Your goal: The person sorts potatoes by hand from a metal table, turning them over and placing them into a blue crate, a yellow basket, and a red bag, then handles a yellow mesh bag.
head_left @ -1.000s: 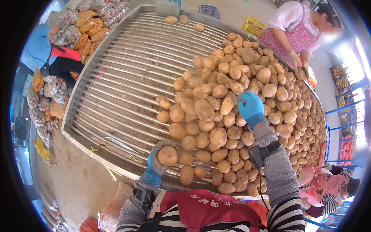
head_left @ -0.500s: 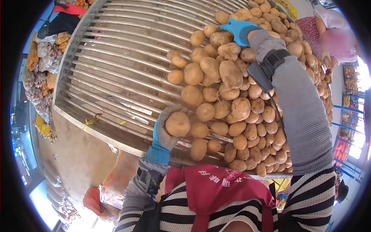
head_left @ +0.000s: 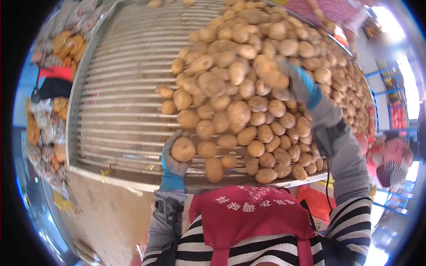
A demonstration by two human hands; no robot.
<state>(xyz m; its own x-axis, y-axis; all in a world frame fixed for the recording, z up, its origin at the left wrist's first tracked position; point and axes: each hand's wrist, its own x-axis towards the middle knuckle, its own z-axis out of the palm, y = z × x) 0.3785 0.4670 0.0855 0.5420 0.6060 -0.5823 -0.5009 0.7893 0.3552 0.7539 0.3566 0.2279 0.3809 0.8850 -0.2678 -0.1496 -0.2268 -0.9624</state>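
Many potatoes (head_left: 239, 113) lie heaped on a slatted metal table (head_left: 120, 106). At the table's near edge, my left hand (head_left: 174, 162), in a grey and blue glove, has its fingers wrapped round a round potato (head_left: 183, 149). My right hand (head_left: 302, 86), gloved the same way, is raised over the right part of the heap. It grips a large potato (head_left: 271, 73), blurred by motion; whether this is one potato or two pressed together I cannot tell.
Another person's arm (head_left: 350, 40) reaches in at the table's far right edge. More people (head_left: 390, 159) are at the right. Bagged goods (head_left: 49, 124) are piled beyond the table's left side. A red bag (head_left: 313, 201) lies below the near edge.
My right hand has come back from the far side of the heap and now holds a potato. The view has shifted. My left hand still holds its potato.
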